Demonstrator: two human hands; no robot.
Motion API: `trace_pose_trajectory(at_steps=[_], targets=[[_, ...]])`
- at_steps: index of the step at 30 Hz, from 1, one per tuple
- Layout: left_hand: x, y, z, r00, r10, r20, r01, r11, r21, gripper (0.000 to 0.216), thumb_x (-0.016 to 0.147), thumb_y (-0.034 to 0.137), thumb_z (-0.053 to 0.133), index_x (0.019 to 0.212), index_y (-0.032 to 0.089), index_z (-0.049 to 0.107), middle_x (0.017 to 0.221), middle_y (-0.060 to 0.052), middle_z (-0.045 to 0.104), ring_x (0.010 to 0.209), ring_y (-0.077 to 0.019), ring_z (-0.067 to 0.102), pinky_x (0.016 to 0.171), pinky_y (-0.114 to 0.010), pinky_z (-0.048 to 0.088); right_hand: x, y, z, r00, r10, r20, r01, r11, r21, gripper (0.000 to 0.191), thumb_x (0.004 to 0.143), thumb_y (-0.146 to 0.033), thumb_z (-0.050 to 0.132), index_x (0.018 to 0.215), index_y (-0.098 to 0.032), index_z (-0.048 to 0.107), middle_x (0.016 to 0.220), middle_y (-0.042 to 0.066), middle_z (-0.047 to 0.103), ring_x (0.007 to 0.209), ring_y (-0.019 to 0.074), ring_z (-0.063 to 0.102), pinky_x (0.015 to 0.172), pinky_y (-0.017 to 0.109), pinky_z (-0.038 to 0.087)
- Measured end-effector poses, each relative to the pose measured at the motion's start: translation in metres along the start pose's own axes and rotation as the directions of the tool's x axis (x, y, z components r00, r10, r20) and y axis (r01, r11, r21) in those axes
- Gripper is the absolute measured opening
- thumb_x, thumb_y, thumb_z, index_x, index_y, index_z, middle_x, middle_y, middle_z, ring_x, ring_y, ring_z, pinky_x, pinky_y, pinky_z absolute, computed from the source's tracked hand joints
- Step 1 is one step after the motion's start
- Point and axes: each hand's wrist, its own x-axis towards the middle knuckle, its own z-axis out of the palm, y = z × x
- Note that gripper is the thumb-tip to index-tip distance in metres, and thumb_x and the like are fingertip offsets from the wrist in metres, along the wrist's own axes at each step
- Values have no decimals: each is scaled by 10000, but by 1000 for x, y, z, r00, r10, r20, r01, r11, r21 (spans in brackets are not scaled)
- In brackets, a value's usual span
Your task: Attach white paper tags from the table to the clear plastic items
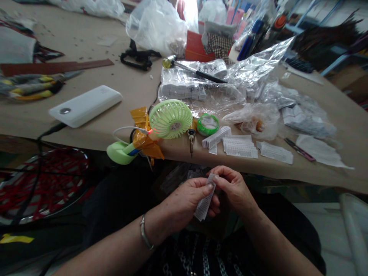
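Above my lap, just off the table's front edge, my left hand [195, 193] grips a small printed paper label [203, 207], which may be several stacked together. The thumb lies on top of it. My right hand [231, 186] pinches the label's upper end between thumb and fingers. On the table edge ahead of my hands lie a bundle of labels [217, 137], a fanned pile of labels [240, 147] and a smaller label stack [276, 152]. Left of them are a green round tin [207, 125] with something whitish in it and a metal-tipped tool [191, 140] pointing toward me.
A green fan [170, 119] is fixed at the edge with orange tape [140, 140]. Left of it sits a white power bank [86, 105]. Behind are a hammer [195, 69] and clear plastic bags [201, 94]. A pink-handled slim tool [299, 149] lies at right. A red-filled basket [83, 191] stands below left.
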Motion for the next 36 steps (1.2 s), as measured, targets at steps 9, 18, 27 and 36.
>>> trace_pose_trajectory(at_steps=[9, 18, 27, 36], targets=[[2, 0, -5, 999, -29, -23, 29, 999, -17, 182, 792, 314, 590, 767, 134, 578, 603, 1, 557, 478, -94, 546, 464, -201, 436, -9, -4, 6, 953, -301, -2, 270, 856, -441, 237, 804, -284, 568, 1029, -212, 577, 935, 38, 612, 849, 166, 582, 770, 306, 481], [1, 3, -4, 998, -22, -61, 22, 1000, -4, 147, 763, 271, 600, 773, 125, 604, 572, -6, 572, 468, -95, 543, 469, -203, 427, -8, -2, 3, 855, -486, 180, 457, 542, -705, 298, 853, -270, 515, 1137, -198, 567, 1081, 91, 577, 1028, 219, 537, 880, 372, 466], [0, 4, -6, 996, -24, -82, 23, 1000, -14, 123, 772, 248, 582, 770, 126, 601, 570, -6, 573, 469, -96, 543, 473, -206, 422, -5, -2, 10, 848, -497, 184, 475, 558, -681, 314, 867, -266, 487, 1168, -206, 548, 1065, 90, 589, 1005, 214, 557, 853, 365, 483], [-3, 2, -12, 997, 34, -74, -36, 999, -15, 191, 801, 317, 561, 726, 142, 571, 587, -1, 559, 491, -100, 544, 484, -215, 416, -3, -1, 14, 935, -351, 48, 324, 793, -515, 296, 848, -295, 523, 1134, -223, 552, 986, 48, 630, 888, 176, 609, 798, 317, 496]])
